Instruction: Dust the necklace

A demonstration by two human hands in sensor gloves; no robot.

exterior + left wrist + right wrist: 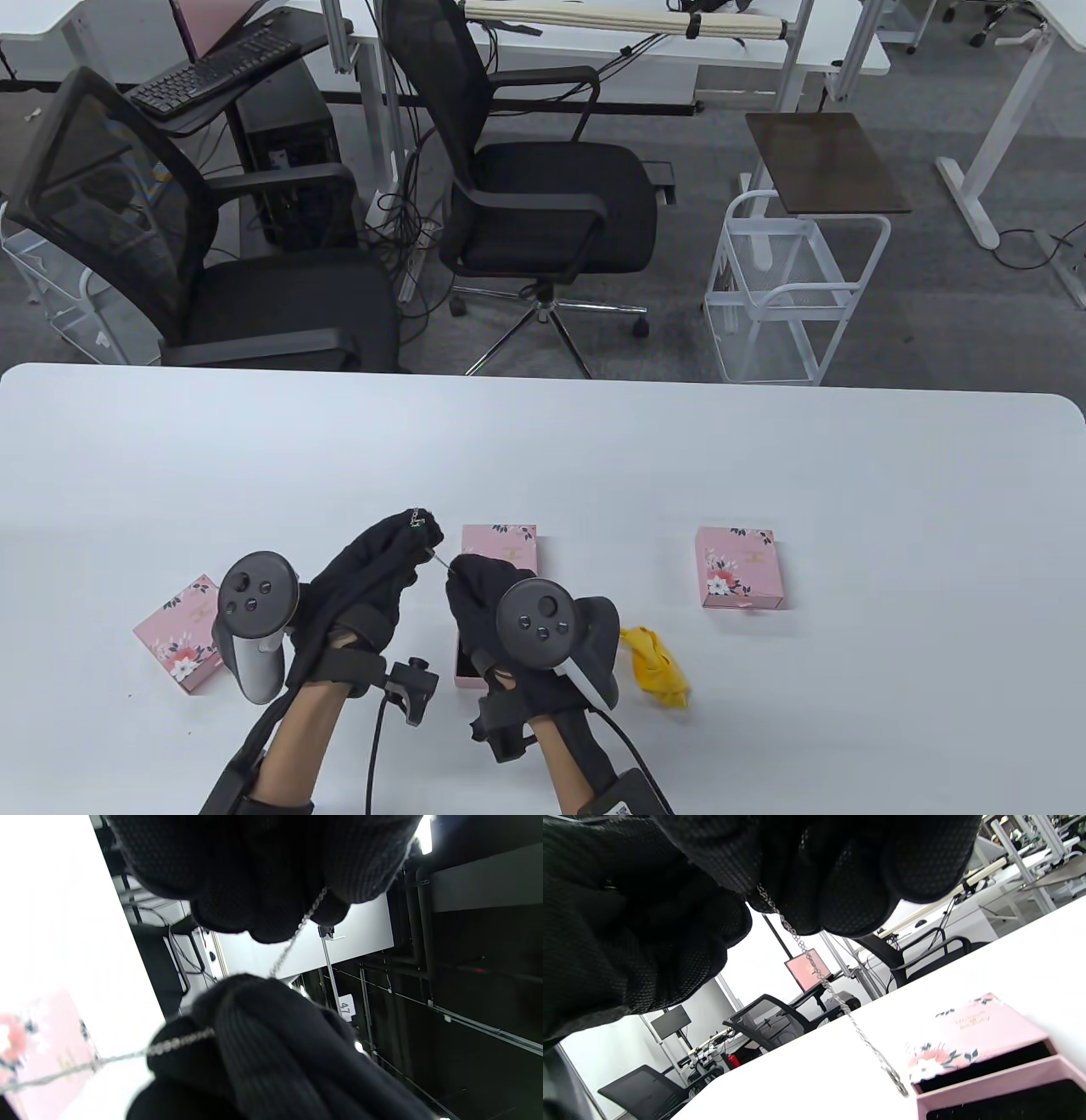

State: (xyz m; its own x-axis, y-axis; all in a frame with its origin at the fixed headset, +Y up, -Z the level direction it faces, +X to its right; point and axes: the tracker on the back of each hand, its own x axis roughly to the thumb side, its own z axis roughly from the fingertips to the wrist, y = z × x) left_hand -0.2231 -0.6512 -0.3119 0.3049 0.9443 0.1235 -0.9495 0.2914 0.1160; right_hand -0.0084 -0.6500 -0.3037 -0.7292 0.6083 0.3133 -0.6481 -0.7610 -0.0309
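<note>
In the lower middle of the table view, both gloved hands are raised above the white table (764, 458) with a thin silver necklace (439, 561) stretched between them. The left hand (373, 577) pinches one end of the chain at its fingertips; the right hand (488, 594) curls round the other. Behind the right hand lies an open pink box (501, 543); two more pink boxes (736, 567) and a yellow cloth (657, 666) lie nearby
</note>
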